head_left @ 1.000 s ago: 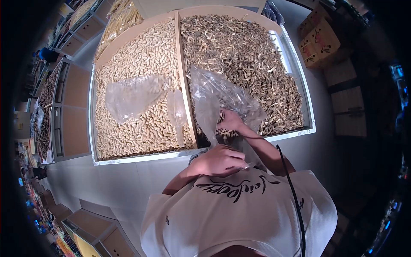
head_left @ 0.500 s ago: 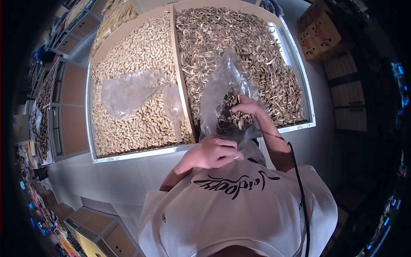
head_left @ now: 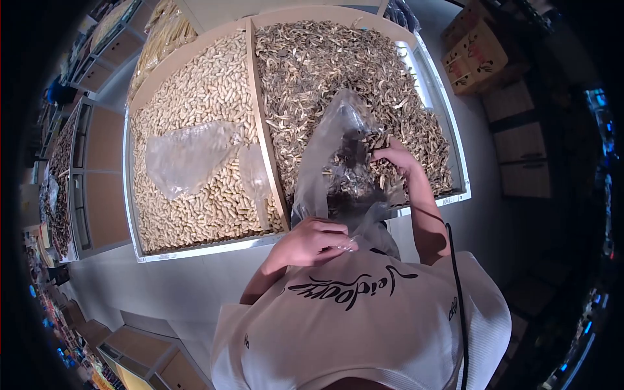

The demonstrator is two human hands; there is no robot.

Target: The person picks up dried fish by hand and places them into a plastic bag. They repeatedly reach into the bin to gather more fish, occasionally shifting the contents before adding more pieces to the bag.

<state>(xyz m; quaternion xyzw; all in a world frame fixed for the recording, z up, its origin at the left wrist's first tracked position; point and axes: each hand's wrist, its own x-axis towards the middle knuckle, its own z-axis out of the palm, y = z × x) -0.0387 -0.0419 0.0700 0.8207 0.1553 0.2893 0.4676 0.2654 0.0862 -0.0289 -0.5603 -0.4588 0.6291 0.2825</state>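
Note:
My left hand (head_left: 315,242) is closed on the gathered edge of a clear plastic bag (head_left: 315,179), close to my shirt. The bag lies over a heap of dried mushroom strips (head_left: 312,65), its far end pointing away from me. Dark mushroom strips show in and around the bag's middle; which are inside is hard to tell. My right hand (head_left: 400,158) is at the bag's right side, low on the heap. Its fingers are curled around some strips, with the fingertips partly hidden among them.
Left of a wooden divider (head_left: 261,123) is a bin of peanuts (head_left: 188,78), with a clear plastic bag (head_left: 188,159) and a clear scoop-like piece (head_left: 253,172) on top. A metal edge (head_left: 208,248) runs along the front. Cardboard boxes (head_left: 478,58) stand at the right.
My right hand has moved right, from over the bag's opening to the strips beside it. My left hand still grips the bag's edge. The view has shifted slightly.

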